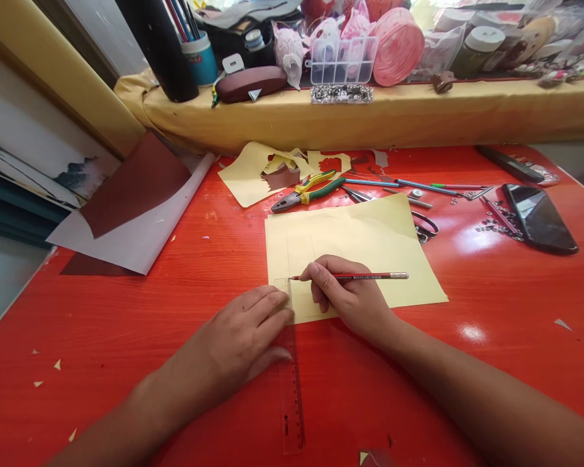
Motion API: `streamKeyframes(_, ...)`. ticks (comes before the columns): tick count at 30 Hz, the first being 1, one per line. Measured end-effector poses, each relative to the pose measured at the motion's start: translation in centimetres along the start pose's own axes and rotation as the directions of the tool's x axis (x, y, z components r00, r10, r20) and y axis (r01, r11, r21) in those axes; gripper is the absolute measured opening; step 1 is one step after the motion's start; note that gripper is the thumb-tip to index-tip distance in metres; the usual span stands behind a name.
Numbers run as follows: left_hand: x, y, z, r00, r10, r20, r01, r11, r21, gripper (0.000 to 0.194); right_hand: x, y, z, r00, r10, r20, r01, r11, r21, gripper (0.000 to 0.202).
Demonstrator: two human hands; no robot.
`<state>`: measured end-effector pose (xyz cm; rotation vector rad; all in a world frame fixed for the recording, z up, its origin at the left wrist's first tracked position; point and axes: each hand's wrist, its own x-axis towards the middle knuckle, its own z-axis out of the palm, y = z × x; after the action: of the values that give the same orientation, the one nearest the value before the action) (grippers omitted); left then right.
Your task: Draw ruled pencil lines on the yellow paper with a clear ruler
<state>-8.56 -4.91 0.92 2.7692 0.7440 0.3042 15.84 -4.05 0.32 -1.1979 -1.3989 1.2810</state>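
Note:
A clear plastic ruler (292, 389) lies lengthwise over the lower left edge of a pale yellow sheet (360, 240) and runs down onto the red table. My left hand (246, 331) holds the ruler down, fingers on its upper part and thumb lower, by its edge. In my right hand (343, 285) is a dark red pencil (370, 276), pinched near its point. Its tip touches or nearly touches the paper at the ruler's top end, and its eraser end points right. Thin pencil lines run up the left part of the sheet.
Behind the sheet lie pliers (309, 191), cut yellow scraps (246, 172), pens and small metal pieces. A phone (540, 217) rests at the right. Brown and white sheets (131, 194) curl at the left. A cloth-covered ledge (418, 113) crowded with craft supplies borders the back.

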Motion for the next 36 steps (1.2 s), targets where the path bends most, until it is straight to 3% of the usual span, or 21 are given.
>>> streamKeyframes(36, 0.01, 0.00, 0.17, 0.999, -0.016, -0.031, 0.016, 1.000, 0.002, 0.032, -0.03, 0.07, 0.02, 1.000, 0.017, -0.012, -0.018, 0.999, -0.035, 0.034)
